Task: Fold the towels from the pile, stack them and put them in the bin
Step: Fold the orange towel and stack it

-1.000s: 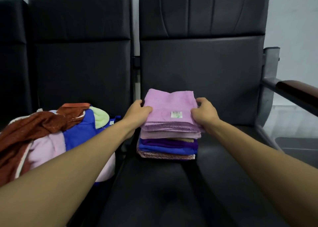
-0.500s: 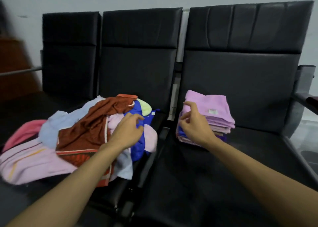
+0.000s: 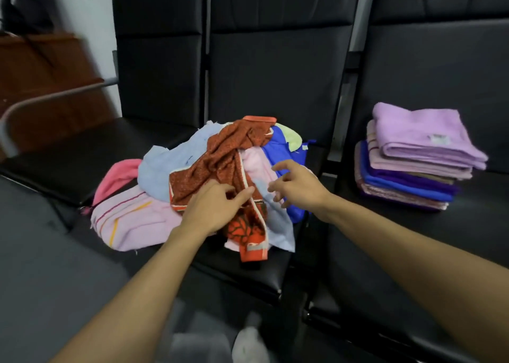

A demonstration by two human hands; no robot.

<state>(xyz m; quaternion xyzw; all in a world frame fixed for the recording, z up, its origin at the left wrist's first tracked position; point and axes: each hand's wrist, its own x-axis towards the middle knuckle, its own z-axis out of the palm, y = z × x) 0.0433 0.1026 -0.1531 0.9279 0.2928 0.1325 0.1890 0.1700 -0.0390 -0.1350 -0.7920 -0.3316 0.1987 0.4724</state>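
Rust towel (image 3: 217, 156) pinched by left hand (image 3: 210, 211); right hand (image 3: 300, 189) splayed beside.

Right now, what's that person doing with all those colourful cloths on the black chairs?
A person is sorting towels for folding. Their left hand grips a rust-brown patterned towel atop the loose heap of colourful towels on the middle black padded seat. Their right hand hovers open above the heap, holding nothing. A neat stack of folded towels, topped by a lilac terry towel, sits on the next seat to the right. No bin is in view.
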